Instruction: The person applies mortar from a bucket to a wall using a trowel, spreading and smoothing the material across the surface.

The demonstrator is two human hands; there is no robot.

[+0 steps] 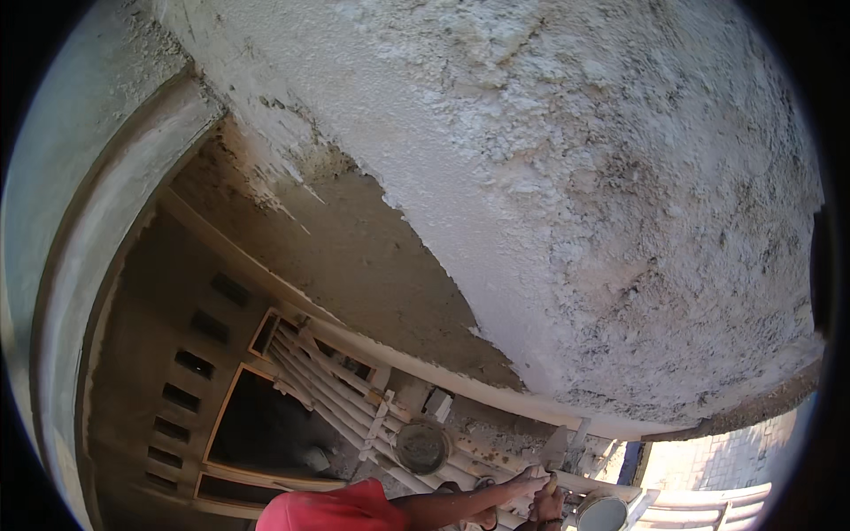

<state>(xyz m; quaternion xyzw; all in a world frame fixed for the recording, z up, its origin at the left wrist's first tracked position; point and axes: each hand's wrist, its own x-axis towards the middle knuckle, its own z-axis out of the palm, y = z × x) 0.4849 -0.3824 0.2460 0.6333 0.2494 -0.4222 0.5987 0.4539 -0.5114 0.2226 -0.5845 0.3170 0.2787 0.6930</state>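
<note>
My left arm, in a red sleeve, reaches across the bottom of the view. My left hand (529,482) has its fingers bent at the handle of what looks like a grey trowel (555,445); what it holds is unclear. My right hand (546,506), just below it, is closed around that handle. To their right is a round, pale bucket (600,515). Left of them, a bucket of grey mortar (421,447) stands on pole scaffolding (332,394). The rough white plastered surface (620,221) fills much of the upper view, bordered by a patch of darker render (336,248).
A curved concrete edge (106,195) runs down the left. Beyond it are a dark rendered wall (142,354) with slots and a wood-framed opening (257,425). At lower right, more poles (708,504) lie above a sunlit paved ground (713,460) far below.
</note>
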